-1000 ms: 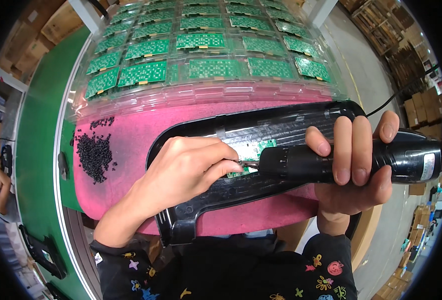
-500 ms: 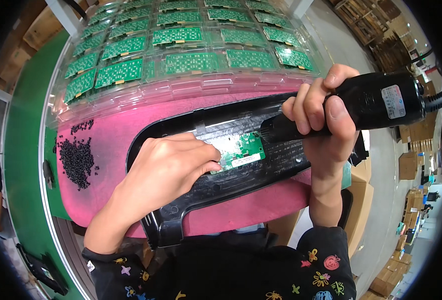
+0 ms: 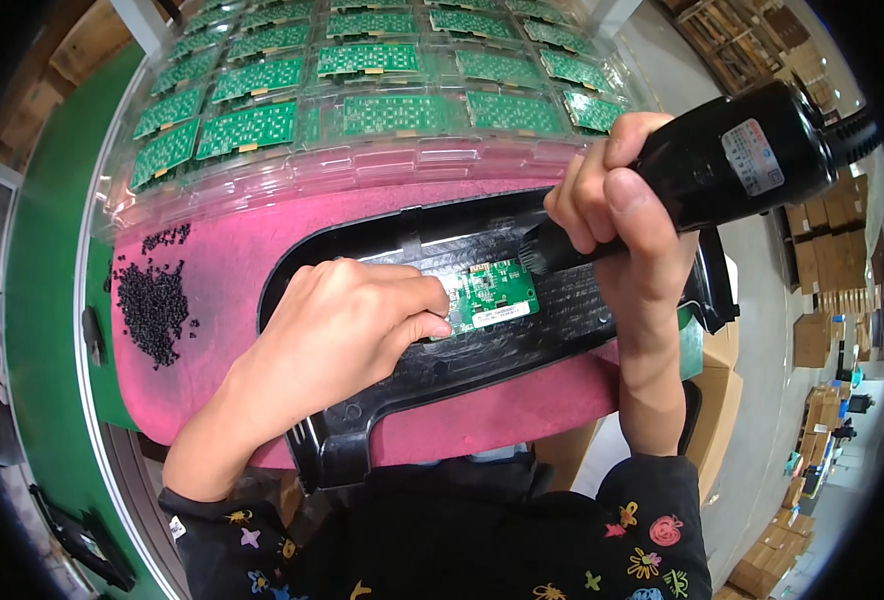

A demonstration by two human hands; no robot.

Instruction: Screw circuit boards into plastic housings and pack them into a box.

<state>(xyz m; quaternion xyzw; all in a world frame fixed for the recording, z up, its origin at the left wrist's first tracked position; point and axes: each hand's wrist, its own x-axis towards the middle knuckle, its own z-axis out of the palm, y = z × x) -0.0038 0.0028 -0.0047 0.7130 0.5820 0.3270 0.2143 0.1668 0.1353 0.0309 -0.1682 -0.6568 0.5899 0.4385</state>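
Note:
A black plastic housing (image 3: 362, 425), long and shallow, lies hollow side up in front of me. Inside it rests a small green circuit board (image 3: 507, 292) with a white label along its near edge. My left hand (image 3: 347, 315) is closed, thumb and fingers pinching the board's left end, which they cover. My right hand (image 3: 627, 215) wraps round a black corded electric screwdriver (image 3: 697, 165), slanted with its cord end up to the right. Its ribbed nose sits at the board's far right corner; the very tip is hidden, so contact cannot be told.
Clear plastic trays (image 3: 292, 170) of green circuit boards fill the far side. Small black screw-like pieces (image 3: 154, 312) lie heaped at the left of the pink mat (image 3: 222, 235). A cardboard box (image 3: 719, 405) stands at the right, beyond the mat.
The screwdriver tilts more steeply, its cord end raised and its nose still by the board's far right corner. My left hand keeps its pinch on the board.

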